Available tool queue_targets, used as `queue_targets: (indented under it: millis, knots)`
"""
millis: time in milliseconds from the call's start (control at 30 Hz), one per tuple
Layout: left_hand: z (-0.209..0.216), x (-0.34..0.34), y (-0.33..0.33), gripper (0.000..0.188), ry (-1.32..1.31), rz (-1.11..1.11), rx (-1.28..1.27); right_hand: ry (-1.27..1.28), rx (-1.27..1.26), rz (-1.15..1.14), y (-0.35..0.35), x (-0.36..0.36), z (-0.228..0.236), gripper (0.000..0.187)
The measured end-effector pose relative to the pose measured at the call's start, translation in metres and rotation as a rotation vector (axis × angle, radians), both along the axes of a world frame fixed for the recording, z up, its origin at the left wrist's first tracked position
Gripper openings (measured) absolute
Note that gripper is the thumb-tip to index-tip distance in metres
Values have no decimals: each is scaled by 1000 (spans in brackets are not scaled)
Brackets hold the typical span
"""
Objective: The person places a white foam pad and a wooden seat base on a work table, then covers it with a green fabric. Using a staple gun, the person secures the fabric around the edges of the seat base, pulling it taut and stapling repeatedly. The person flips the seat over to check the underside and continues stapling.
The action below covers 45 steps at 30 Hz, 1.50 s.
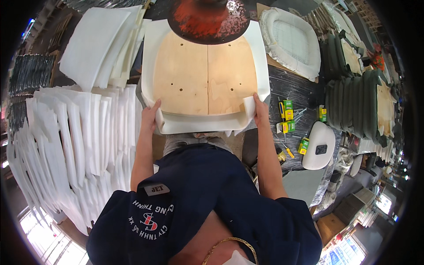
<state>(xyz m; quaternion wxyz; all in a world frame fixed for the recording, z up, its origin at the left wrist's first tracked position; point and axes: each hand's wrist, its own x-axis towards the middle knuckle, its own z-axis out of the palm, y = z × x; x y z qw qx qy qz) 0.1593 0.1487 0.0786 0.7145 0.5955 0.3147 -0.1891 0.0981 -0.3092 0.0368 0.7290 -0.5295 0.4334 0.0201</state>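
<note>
From the head camera, looking straight down, both hands work the near corners of a plywood seat panel [205, 75] that lies face-down on a sheet of white foam padding [260, 57], whose edges turn up around the wood on all sides. The panel is pale, has a seam down its middle and a few small drilled holes.

The left hand [149, 115] presses on the near left corner of the foam, fingers spread flat over the folded edge; its grip is holding the padding down against the wood. The right hand [259, 110] closes on the near right corner, thumb and fingers pinching the upturned foam flap.

The far edge of the panel sits under a round, rust-red metal disc [207, 17].

To the left, stacks of cut white foam sheets [79, 132] fan out. To the right, on the dark desk [296, 88], lie small green and yellow boxes [288, 115], a yellow-handled tool [288, 152] and a white moulded seat shell [319, 145]. Farther right stand grey upholstered seat cushions [353, 101], and a finished white padded seat [291, 42] rests at the upper right.
</note>
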Motion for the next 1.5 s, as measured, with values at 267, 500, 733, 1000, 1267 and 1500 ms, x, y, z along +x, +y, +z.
queue_targets:
  millis: [267, 500, 733, 1000, 1267, 1500]
  knots:
    - [-8, 2, 7, 67, 24, -40, 101, 53, -10, 54, 0, 3, 4, 60]
    - [-8, 12, 16, 64, 25, -323, 510, 160, -245, 211, 4, 4, 17, 66]
    - [33, 116, 24, 78, -534, -333, 1107, 11, -1231, 211, -41, 59, 26, 87]
    - [-42, 170, -23, 81, -161, -285, 1157, 391, -1012, 206, 5, 104, 16, 88]
    - [-95, 190, 3, 83, -255, -265, 1194, 461, -1016, 215, 9, 107, 27, 80]
    - [-71, 185, -7, 80, -144, -316, 1192, 398, -994, 148, 8, 93, 28, 73]
